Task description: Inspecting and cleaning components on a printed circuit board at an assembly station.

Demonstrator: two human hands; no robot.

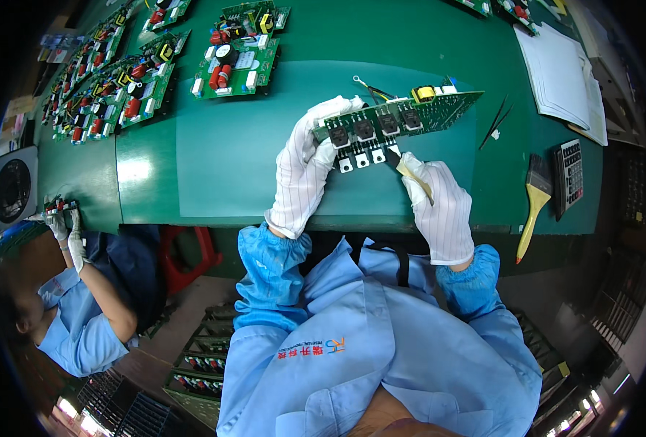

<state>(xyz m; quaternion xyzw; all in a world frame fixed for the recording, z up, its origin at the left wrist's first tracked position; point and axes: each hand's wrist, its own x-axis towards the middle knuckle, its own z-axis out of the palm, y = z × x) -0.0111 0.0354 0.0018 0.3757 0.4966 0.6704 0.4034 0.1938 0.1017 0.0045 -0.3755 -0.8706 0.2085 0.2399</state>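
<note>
My left hand (302,164), in a white striped glove, is closed on the left end of a green circuit board (439,119), which it holds tilted up above the table. Along the board's near side are several black square parts and a row of transistors (362,158) with pale metal tabs. My right hand (439,207), gloved alike, grips a slim tan tool (414,179). Its tip is at the right end of the transistor row; whether it touches cannot be made out. A wire with a ring terminal (358,79) sticks up behind the board.
More circuit boards (237,58) stand at the table's far left. On the right lie black tweezers (494,124), a yellow-handled brush (534,200), a calculator (569,175) and white papers (561,76). A co-worker (90,298) sits at the left near a fan (13,188).
</note>
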